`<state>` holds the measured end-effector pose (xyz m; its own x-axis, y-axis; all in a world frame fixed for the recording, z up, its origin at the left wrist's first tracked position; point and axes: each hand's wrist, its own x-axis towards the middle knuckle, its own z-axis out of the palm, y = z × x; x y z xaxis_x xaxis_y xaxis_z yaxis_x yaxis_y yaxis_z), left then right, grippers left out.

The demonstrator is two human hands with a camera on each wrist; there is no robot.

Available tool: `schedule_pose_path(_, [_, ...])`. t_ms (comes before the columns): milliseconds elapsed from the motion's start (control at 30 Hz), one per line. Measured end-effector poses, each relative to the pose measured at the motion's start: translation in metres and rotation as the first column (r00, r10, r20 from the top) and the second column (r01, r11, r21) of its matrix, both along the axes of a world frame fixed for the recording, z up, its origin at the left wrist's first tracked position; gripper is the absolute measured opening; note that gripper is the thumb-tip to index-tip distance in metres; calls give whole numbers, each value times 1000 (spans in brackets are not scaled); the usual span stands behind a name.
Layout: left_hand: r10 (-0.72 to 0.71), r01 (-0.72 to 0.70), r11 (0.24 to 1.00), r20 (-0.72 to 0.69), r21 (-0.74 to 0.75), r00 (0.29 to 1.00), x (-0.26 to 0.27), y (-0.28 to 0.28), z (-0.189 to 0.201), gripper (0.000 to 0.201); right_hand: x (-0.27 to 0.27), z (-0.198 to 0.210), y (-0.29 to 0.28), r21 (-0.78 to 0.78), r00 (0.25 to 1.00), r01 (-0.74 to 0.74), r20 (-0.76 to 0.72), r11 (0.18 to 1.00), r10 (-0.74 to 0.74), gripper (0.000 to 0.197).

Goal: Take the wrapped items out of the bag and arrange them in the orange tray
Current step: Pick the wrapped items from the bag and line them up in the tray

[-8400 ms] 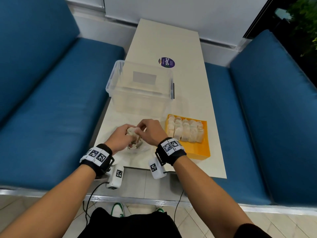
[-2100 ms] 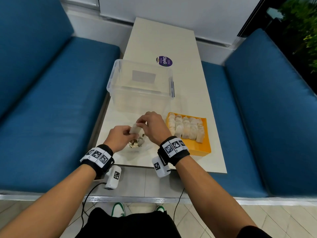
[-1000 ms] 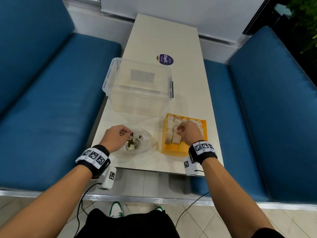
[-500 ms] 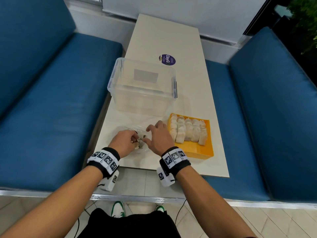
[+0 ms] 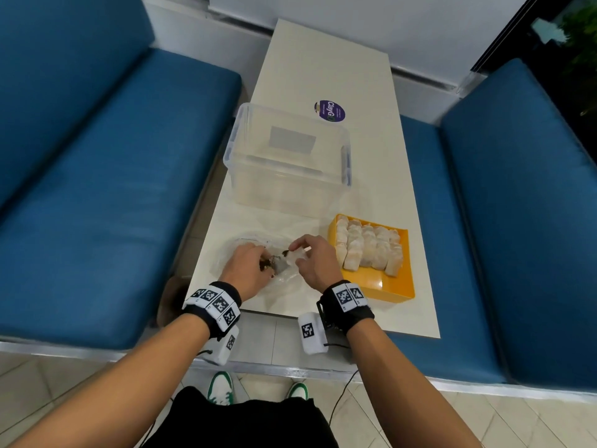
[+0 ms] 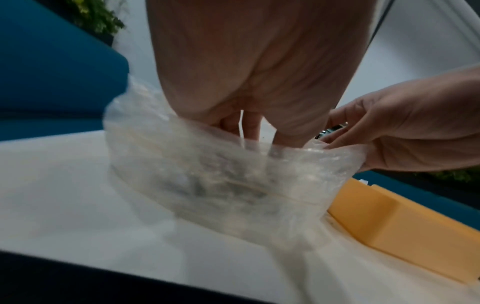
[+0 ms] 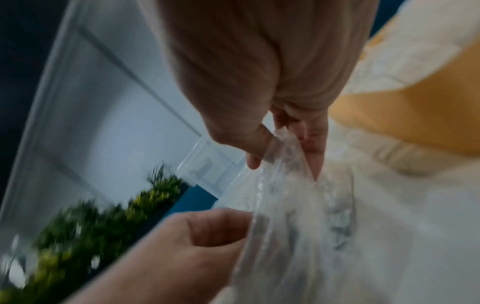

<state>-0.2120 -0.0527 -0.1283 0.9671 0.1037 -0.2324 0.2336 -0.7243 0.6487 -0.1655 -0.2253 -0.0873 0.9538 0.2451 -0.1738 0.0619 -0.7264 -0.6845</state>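
Note:
A clear plastic bag lies on the white table near its front edge, with dark-speckled wrapped items dimly visible inside it. My left hand grips the bag's left rim, fingers curled down into the opening. My right hand pinches the right rim between thumb and fingers, holding the mouth apart. Just right of the bag sits the orange tray. Several pale wrapped items stand in rows across its far half. The near half of the tray is bare.
A large clear storage bin stands behind the bag, close to my hands. A round purple sticker lies further back on the table. Blue sofa cushions flank the table on both sides.
One second ago my right hand was at the tray among the wrapped items. It has come back left to the bag and taken hold of the rim. My left hand stayed on the bag.

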Motion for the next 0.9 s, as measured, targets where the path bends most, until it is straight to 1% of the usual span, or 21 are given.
schedule_pose_path(67, [9,-11,998,-17,-68,1000,2,-6,0,31,-3,0,2,88,997,46,-62,995,-41,41])
schedule_pose_path(133, [5,-7,998,-26,-65,1000,3,-11,-1,38,-6,-2,3,135,992,73,-110,988,-58,47])
schedule_pose_path(167, [8,-9,998,-25,-60,1000,4,-14,-3,37,-7,-3,4,150,990,78,-128,986,-59,50])
schedule_pose_path(267, [29,-29,999,-19,-31,999,4,-20,-5,25,-11,-4,5,122,989,60,-138,991,-42,56])
schedule_pose_path(400, [62,-62,998,-17,33,998,1,-23,-11,29,-15,-1,4,40,998,21,-60,999,-18,49])
schedule_pose_path(467, [75,-74,997,-14,11,997,-1,-25,-14,25,-16,-1,3,22,1000,23,6,999,-23,45])
schedule_pose_path(567, [78,-78,996,2,-41,997,-3,-25,-13,16,-17,-1,2,-16,989,26,147,1000,-24,37])
schedule_pose_path(633, [62,-62,996,-9,-59,998,-2,-24,-10,21,-16,-2,1,-56,977,21,211,998,-9,32])
schedule_pose_path(700, [56,-58,997,-22,-61,998,-2,-24,-7,36,-16,-3,0,-110,977,16,214,994,8,29])
schedule_pose_path(767, [69,-71,995,-31,-75,997,-2,-25,-3,51,-16,-4,0,-176,986,3,166,984,26,27])
schedule_pose_path(800, [85,-88,993,-35,-81,996,-2,-26,-1,55,-16,-4,1,-206,991,-5,130,979,33,25])
schedule_pose_path(833, [102,-104,992,-32,-77,994,-2,-28,0,56,-16,-4,1,-227,994,-16,102,974,41,21])
schedule_pose_path(900, [127,-128,992,-46,-21,991,-1,-33,2,55,-16,-4,2,-252,996,-37,75,967,57,17])
